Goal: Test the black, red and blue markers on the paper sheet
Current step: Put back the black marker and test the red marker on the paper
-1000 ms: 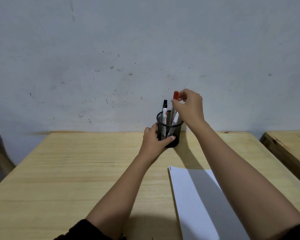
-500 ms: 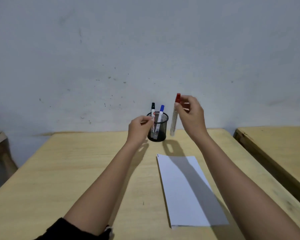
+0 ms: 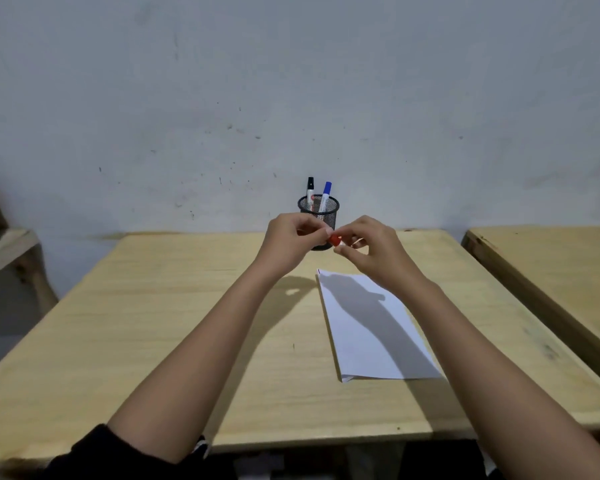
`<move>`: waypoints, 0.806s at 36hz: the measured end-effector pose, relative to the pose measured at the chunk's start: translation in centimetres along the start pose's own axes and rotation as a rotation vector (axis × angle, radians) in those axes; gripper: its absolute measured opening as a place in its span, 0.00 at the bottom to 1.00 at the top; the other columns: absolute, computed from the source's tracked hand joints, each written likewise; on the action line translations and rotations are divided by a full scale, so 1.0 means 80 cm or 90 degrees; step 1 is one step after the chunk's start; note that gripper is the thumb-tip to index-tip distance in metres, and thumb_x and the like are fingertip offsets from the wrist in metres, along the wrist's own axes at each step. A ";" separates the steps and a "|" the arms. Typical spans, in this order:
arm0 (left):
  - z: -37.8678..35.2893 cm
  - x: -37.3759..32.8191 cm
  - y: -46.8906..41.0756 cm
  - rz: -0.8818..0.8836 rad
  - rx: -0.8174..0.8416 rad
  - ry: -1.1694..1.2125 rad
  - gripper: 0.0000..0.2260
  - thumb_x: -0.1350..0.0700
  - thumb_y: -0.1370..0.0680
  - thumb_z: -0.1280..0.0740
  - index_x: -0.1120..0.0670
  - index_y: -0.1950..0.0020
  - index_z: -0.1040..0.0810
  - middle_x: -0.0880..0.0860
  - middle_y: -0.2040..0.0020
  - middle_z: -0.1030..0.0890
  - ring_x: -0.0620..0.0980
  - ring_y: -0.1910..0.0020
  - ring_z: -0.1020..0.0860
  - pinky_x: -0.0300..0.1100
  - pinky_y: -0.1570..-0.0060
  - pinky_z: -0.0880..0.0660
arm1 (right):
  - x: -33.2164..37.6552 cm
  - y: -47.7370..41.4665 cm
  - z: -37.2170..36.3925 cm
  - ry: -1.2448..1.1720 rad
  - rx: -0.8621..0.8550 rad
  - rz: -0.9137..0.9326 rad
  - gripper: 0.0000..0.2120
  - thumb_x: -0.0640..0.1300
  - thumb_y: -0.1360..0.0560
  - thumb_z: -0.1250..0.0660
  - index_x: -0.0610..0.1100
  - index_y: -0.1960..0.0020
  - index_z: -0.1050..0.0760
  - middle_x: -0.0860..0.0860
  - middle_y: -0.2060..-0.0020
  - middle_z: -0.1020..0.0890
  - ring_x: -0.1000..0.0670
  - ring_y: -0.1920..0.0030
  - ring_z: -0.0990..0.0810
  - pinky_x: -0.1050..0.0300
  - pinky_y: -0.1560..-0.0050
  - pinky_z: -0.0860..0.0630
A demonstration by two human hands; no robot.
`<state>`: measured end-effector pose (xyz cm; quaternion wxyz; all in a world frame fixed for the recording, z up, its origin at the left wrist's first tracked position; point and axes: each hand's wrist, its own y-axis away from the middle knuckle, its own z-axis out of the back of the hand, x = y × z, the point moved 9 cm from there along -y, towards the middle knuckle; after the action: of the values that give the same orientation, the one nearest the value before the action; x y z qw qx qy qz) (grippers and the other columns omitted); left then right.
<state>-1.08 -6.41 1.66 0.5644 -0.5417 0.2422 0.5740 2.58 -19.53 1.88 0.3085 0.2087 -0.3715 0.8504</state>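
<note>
A black mesh pen cup (image 3: 318,207) stands at the far edge of the wooden table (image 3: 174,327), against the wall. The black marker (image 3: 310,188) and the blue marker (image 3: 325,195) stick up out of it. In front of the cup, above the table, both hands meet on the red marker (image 3: 334,240). My right hand (image 3: 371,247) grips its white body, mostly hidden in the fingers. My left hand (image 3: 291,242) pinches the red cap end. A white paper sheet (image 3: 371,334) lies on the table below my right forearm.
A second wooden table (image 3: 548,268) stands to the right, across a narrow gap. A wooden bench or shelf (image 3: 4,247) shows at the left edge. A grey marked wall rises right behind the cup.
My right hand has brought the red marker down from upright beside the cup to lying across in front of it. My left hand has left the cup and closed on the marker's red end.
</note>
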 end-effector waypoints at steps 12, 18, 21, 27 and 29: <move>0.033 0.019 0.020 0.024 -0.140 0.215 0.05 0.61 0.27 0.29 0.52 0.61 0.17 0.52 0.60 0.16 0.52 0.55 0.19 0.46 0.43 0.23 | -0.033 0.017 0.034 -0.142 -0.044 -0.097 0.07 0.42 0.30 0.27 0.53 0.57 0.20 0.53 0.61 0.17 0.55 0.61 0.22 0.66 0.60 0.29; 0.018 0.039 0.027 0.065 -0.109 0.322 0.05 0.63 0.26 0.30 0.55 0.59 0.17 0.49 0.62 0.15 0.47 0.57 0.18 0.33 0.52 0.23 | -0.051 0.032 0.047 -0.423 -0.147 -0.182 0.09 0.35 0.37 0.23 0.42 0.59 0.19 0.53 0.69 0.18 0.55 0.67 0.23 0.66 0.65 0.26; 0.007 0.041 0.029 0.068 -0.099 0.339 0.05 0.64 0.26 0.31 0.55 0.59 0.17 0.49 0.63 0.15 0.45 0.59 0.17 0.33 0.53 0.23 | -0.054 0.034 0.045 -0.556 -0.174 -0.207 0.07 0.35 0.35 0.26 0.42 0.60 0.21 0.55 0.71 0.20 0.56 0.66 0.23 0.67 0.65 0.27; -0.011 0.021 0.030 0.013 -0.065 0.274 0.06 0.62 0.26 0.30 0.58 0.50 0.17 0.54 0.55 0.16 0.44 0.55 0.18 0.33 0.50 0.23 | -0.044 0.029 0.019 -0.770 -0.184 -0.227 0.06 0.34 0.26 0.34 0.43 0.57 0.25 0.55 0.67 0.20 0.57 0.66 0.20 0.67 0.58 0.21; -0.011 0.015 0.031 -0.003 -0.063 0.242 0.09 0.63 0.28 0.28 0.58 0.48 0.17 0.53 0.54 0.16 0.44 0.54 0.19 0.33 0.49 0.24 | -0.041 0.028 0.013 -0.764 -0.174 -0.227 0.06 0.34 0.25 0.35 0.43 0.57 0.26 0.54 0.66 0.20 0.56 0.65 0.19 0.67 0.57 0.21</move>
<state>-2.74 -7.34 -0.48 0.4824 -0.6682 0.3144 0.4711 3.58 -22.74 -0.52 0.2076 0.6659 -0.5443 0.4661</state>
